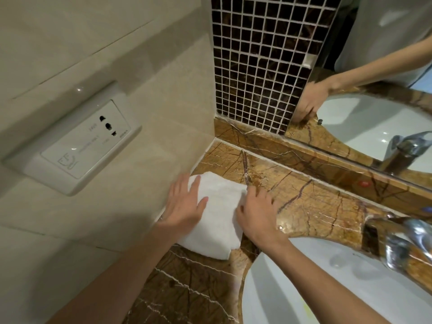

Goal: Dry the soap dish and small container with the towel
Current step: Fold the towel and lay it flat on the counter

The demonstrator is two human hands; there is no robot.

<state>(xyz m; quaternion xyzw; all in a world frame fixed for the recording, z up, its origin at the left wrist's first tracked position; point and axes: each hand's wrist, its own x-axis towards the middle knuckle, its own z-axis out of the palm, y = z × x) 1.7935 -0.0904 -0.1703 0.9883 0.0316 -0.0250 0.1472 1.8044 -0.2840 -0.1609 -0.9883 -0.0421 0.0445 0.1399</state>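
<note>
Towel [217, 220], white and folded to a thick pad, lies flat on the brown veined marble counter [304, 202], in the corner where the counter meets the beige wall [140, 66]. It sits under and between both hands. The left hand [184, 204] rests on the cloth's left part with its fingers straight and slightly spread, palm down, pointing away from the person toward the back corner. The right hand [257, 216] is at the towel's right edge, just beside the left hand, with the bare middle of the cloth showing between them. Its fingers are bent and its thumb lies on the cloth. Whether they actually pinch the edge I cannot tell from this angle. Both forearms are bare and reach in from the bottom of the view.

To the right of the right hand and below its wrist is the white sink basin [304, 277], set into the counter. Farther right of that hand stands a chrome tap [402, 239], blurred at the frame's edge. Beyond the fingertips of both hands a marble upstand runs along the back of the counter, with dark brown mosaic tiles [257, 66] above it and a mirror [385, 118] to their right. Well to the left of the left hand, a white socket plate [77, 146] is fixed to the wall.
</note>
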